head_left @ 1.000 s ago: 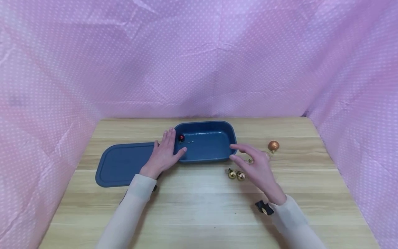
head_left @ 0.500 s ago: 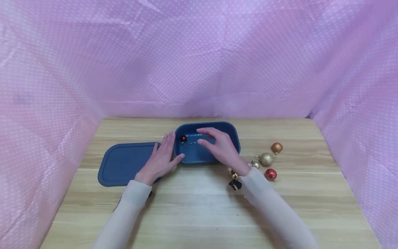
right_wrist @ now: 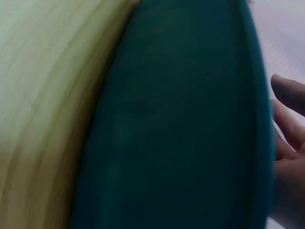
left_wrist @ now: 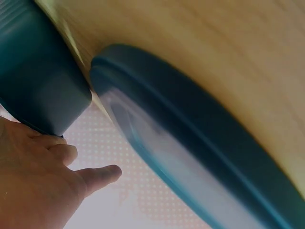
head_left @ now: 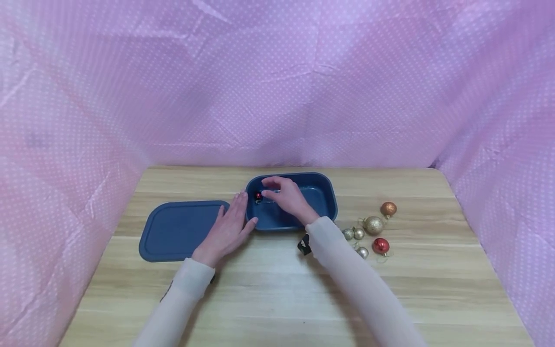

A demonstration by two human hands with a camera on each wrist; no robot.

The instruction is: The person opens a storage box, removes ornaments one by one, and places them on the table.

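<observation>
Fingers of right hand point(head_left: 288, 196) hover loosely over light, fragile red bauble point(head_left: 257, 195); grasp unclear. Flat left hand point(head_left: 227, 225) steadies stiff blue box point(head_left: 323, 219).

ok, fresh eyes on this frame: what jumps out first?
The blue container at mid-table, with the right hand reaching inside it next to a small red bauble. The left hand rests flat against its left end, partly over the matching blue lid lying beside it. To the right, a cluster of gold, silver and red baubles sits on the wooden table.
</observation>
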